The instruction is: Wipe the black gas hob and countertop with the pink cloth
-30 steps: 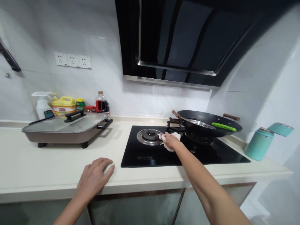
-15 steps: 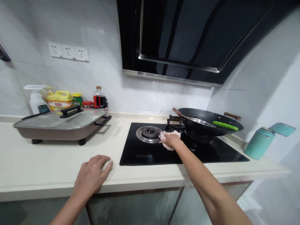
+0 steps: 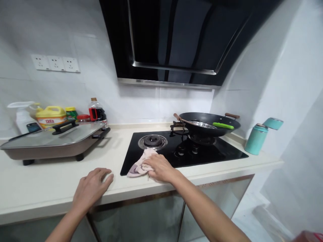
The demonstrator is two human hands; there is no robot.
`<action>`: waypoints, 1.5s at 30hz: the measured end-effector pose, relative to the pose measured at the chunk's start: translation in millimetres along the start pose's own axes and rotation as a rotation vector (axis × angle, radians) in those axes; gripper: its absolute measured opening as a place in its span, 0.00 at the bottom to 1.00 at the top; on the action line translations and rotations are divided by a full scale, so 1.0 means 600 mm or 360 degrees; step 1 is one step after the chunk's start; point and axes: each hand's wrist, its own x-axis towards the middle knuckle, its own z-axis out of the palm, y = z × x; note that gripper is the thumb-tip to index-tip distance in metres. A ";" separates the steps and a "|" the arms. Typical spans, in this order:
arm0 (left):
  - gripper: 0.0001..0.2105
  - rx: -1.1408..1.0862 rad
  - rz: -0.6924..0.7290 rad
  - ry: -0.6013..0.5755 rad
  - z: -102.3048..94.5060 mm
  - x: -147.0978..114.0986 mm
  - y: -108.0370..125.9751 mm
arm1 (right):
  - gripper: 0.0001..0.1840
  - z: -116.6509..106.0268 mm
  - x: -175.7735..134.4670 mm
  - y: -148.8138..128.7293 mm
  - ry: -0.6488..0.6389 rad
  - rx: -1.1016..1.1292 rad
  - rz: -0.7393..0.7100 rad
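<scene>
With my right hand I grip a pale pink cloth, pressed on the front left part of the black glass gas hob. Part of the cloth spreads out to the left of my fingers. Just behind it is the left burner, its metal ring bare of any grate. My left hand rests on the pale countertop left of the hob, fingers apart and holding nothing.
A black wok with a green-handled utensil sits on the right burner. Farther right stands a teal flask. An electric pan with a glass lid is at left, several bottles behind it. The range hood overhangs the hob.
My right hand has drawn the cloth from beside the left burner toward the hob's front left, and the cloth is more spread out. My left hand stays on the countertop. The view has shifted right.
</scene>
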 end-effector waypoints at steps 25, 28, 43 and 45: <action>0.25 -0.0056 -0.0018 -0.0011 0.001 0.003 -0.003 | 0.17 -0.099 -0.207 0.165 -0.0016 -0.0315 0.0957; 0.25 -0.0050 -0.0031 -0.0019 0.001 0.004 -0.002 | 0.21 -0.110 -0.176 0.168 -0.0127 -0.0298 0.0999; 0.24 -0.0077 -0.0047 -0.0042 -0.007 0.000 0.003 | 0.18 -0.130 -0.150 0.188 -0.0273 -0.0324 0.0875; 0.25 -0.0075 -0.0039 -0.0050 -0.007 -0.001 0.002 | 0.18 -0.131 -0.191 0.198 -0.0239 -0.0265 0.0810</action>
